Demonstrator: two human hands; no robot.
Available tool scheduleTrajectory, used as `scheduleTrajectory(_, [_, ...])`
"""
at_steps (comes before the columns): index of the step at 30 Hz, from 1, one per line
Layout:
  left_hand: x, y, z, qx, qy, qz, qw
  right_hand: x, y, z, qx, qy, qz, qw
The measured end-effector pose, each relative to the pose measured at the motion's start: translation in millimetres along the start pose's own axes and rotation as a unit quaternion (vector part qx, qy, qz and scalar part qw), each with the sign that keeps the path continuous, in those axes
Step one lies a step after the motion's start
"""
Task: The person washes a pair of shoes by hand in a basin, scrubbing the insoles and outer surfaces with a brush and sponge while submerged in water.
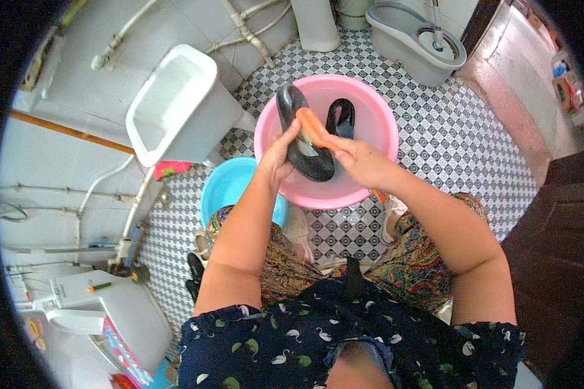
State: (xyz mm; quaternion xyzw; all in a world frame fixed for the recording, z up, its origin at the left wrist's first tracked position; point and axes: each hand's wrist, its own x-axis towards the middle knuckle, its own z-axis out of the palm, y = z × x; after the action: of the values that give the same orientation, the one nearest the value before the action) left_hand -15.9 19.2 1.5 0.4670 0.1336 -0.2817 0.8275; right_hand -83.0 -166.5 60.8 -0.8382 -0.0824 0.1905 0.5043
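A black shoe (315, 166), sole downward or tilted, cannot tell which, is gripped at its near side by my left hand (278, 153) over a pink plastic basin (388, 107). My right hand (357, 158) is closed round the handle of an orange brush (311, 127), whose head lies across the middle of the shoe; its bristles are mostly hidden. A second black shoe (344, 127) rests inside the basin, just beyond my right hand. Cloudy water appears to be in the basin.
A blue basin (226, 182) stands on the patterned tiles at the left, beside a white sink or tub (204, 104). Behind are a grey mop bucket (404, 53) and a white pedestal (319, 29). Pipes run along the left wall. Black footwear (194, 274) lies by my left leg.
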Motion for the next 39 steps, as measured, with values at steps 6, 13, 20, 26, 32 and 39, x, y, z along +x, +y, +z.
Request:
scheduleTrajectory(6, [-18,10,7,0.057,0.022,0.004,0.998,-3,-13,-16,0.136,-0.051,0.052,0.988])
scheduleTrajectory(13, [-26,8,2,0.001,0.048,0.005,0.999,-9,-5,-28,-0.023,0.006,-0.077,0.997])
scheduleTrajectory(20, [-19,3,-17,-0.002,0.068,0.001,0.998,-23,-32,-18,-0.114,-0.043,0.009,0.993])
scheduleTrajectory(26, [-28,7,-2,0.032,0.078,0.001,0.996,-5,-21,-14,-0.062,-0.028,0.012,0.998])
scheduleTrajectory(32, [-41,-8,-5,0.010,0.122,-0.026,0.992,6,-23,-15,-0.062,-0.018,-0.031,0.997])
scheduleTrajectory(39, [-68,-14,-6,-0.009,0.168,0.017,0.986,13,-16,-19,-0.072,0.025,-0.080,0.994])
